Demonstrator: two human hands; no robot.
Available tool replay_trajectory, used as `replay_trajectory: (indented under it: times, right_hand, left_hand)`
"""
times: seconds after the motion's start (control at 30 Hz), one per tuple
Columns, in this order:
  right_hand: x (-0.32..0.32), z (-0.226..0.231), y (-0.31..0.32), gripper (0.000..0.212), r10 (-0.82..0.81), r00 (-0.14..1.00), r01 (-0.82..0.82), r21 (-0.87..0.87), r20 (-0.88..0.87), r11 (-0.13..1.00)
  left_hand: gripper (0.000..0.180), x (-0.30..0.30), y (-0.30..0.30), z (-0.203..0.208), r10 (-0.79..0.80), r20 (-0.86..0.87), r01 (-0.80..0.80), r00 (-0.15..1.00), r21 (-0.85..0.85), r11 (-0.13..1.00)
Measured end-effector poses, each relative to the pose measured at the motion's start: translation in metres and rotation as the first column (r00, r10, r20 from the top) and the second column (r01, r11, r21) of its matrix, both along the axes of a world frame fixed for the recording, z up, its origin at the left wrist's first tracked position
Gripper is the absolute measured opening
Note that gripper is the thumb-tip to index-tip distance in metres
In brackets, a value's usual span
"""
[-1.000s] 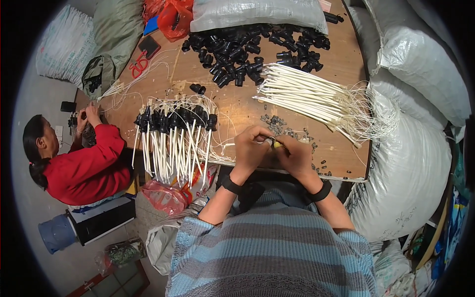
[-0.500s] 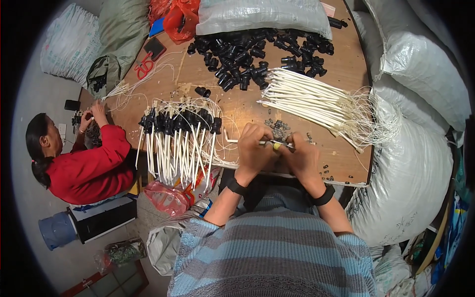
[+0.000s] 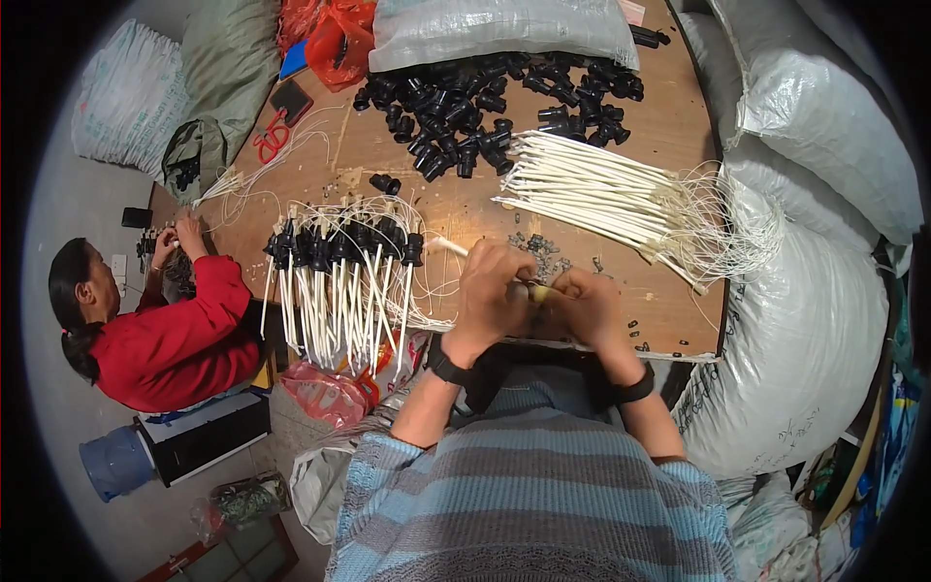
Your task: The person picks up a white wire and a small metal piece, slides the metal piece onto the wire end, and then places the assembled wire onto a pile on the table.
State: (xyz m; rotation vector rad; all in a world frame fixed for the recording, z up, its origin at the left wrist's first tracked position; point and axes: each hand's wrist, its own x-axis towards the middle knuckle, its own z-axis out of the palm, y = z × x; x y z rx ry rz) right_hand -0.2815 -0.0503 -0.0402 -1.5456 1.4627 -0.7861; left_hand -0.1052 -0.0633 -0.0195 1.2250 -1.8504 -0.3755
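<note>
My left hand (image 3: 493, 293) is closed at the table's near edge, gripping a white tube (image 3: 447, 246) whose blurred end sticks out to the left. My right hand (image 3: 588, 308) is also closed, its fingertips meeting the left ones; what it pinches is too small and smeared to tell. A small yellow patch (image 3: 539, 292) shows between the fingertips. Just beyond the hands lie several small grey parts (image 3: 543, 258). To the left, black sockets (image 3: 335, 242) with white tubes hang over the table edge in a row.
A bundle of white tubes with thin wires (image 3: 601, 199) lies at the right. Loose black sockets (image 3: 456, 116) are piled at the back under a white sack (image 3: 504, 34). Full white sacks (image 3: 786, 349) crowd the right side. At the left, a person in red (image 3: 175, 330) works beside red scissors (image 3: 272, 138).
The outer end of the white tube has swung up and away from me. My fingers have drawn closer together, hiding the small piece between them. The whole view has shifted slightly.
</note>
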Motion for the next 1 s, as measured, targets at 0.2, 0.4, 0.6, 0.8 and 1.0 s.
replay_trajectory:
  times: [0.2,0.4,0.6,0.8,1.0]
  right_hand:
    - [-0.015,0.013,-0.005,0.023,0.103,0.98,-0.1,-0.028,0.17,0.995]
    - [-0.017,0.033,-0.003,0.024,0.101,0.995,-0.098,-0.3,-0.005,0.949]
    - [-0.025,0.035,-0.004,0.028,0.177,0.91,-0.312,-0.339,-0.376,0.888]
    - [-0.017,0.031,-0.013,0.024,0.165,0.963,-0.245,-0.443,-0.211,0.863]
    - [-0.023,0.026,-0.023,0.02,0.334,0.938,-0.346,0.352,0.097,0.869]
  left_hand:
    - [0.06,0.01,0.001,-0.008,-0.303,0.07,0.284,0.951,0.203,0.937]
    - [0.047,-0.01,0.001,-0.022,-0.402,0.121,0.363,0.908,0.253,0.897]
    - [0.036,-0.001,-0.01,-0.019,-0.236,-0.099,0.255,0.967,0.289,0.923]
    - [0.037,-0.009,0.003,-0.006,-0.176,0.084,0.167,0.981,0.104,0.981]
    - [0.031,-0.001,0.018,-0.003,-0.249,0.274,0.219,0.929,0.138,0.966]
